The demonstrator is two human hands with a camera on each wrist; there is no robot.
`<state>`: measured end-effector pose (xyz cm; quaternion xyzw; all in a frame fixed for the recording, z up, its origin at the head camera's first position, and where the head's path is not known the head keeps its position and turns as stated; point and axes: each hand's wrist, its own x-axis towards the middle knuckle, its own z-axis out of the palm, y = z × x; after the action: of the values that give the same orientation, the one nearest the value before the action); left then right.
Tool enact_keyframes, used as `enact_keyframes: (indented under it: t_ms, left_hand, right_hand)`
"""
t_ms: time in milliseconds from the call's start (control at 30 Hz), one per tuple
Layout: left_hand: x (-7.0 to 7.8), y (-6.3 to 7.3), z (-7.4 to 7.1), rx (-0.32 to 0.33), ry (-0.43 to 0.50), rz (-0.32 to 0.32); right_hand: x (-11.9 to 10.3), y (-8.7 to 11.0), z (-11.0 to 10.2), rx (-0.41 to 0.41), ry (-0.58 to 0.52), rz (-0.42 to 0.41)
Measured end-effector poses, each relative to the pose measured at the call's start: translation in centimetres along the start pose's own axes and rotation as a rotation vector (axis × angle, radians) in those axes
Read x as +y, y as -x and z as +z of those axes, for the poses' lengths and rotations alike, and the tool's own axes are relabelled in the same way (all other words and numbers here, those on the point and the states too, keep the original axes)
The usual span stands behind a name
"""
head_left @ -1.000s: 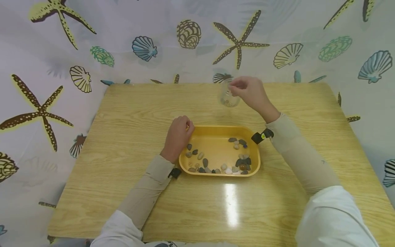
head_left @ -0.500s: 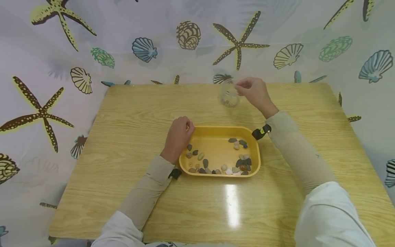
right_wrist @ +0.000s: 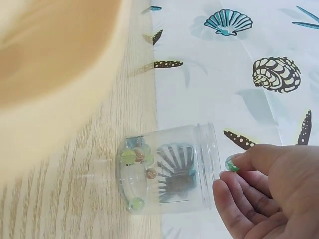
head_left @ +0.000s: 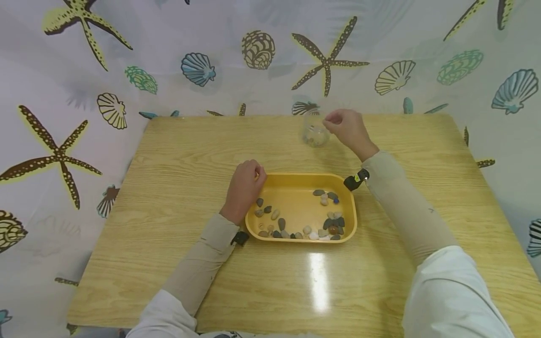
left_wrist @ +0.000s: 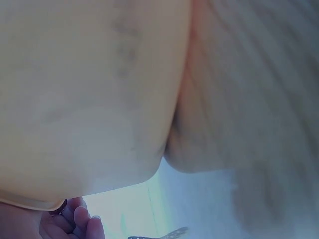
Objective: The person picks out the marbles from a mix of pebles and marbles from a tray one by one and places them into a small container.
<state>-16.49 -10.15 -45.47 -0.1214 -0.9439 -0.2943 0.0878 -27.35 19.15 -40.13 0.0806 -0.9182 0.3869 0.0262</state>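
My right hand (head_left: 348,131) pinches a green glass marble (right_wrist: 231,163) between thumb and forefinger, right at the mouth of a clear jar (right_wrist: 189,134). Several glass marbles (right_wrist: 128,156) lie at the bottom of the jar, which stands upright near the table's back edge. My left hand (head_left: 243,190) grips the far left corner of a yellow tray (head_left: 296,204), fingers curled at the rim. The tray wall fills much of the left wrist view, with the left fingertips (left_wrist: 81,218) showing past the rim. Inside the tray lie several stones (head_left: 282,224) and a blue marble (head_left: 336,200).
The tray and jar stand on a wood-grain table (head_left: 181,155). Behind it hangs a white cloth (head_left: 228,89) printed with shells and starfish. Bare tabletop shows on both sides of the tray. My right forearm (head_left: 405,206) crosses beside the tray's right end.
My right hand has shifted slightly right and down from over the jar's mouth to its right side, so more of the jar shows. The left hand and tray stay put.
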Motion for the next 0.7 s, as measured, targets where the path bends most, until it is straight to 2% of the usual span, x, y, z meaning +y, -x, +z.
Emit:
enact_keyframes:
  t_ms: [700]
  left_hand:
    - [-0.13, 0.11, 0.06, 0.004, -0.005, 0.010]
  right_hand:
    - [-0.27, -0.30, 0.29, -0.081, 0.090, -0.020]
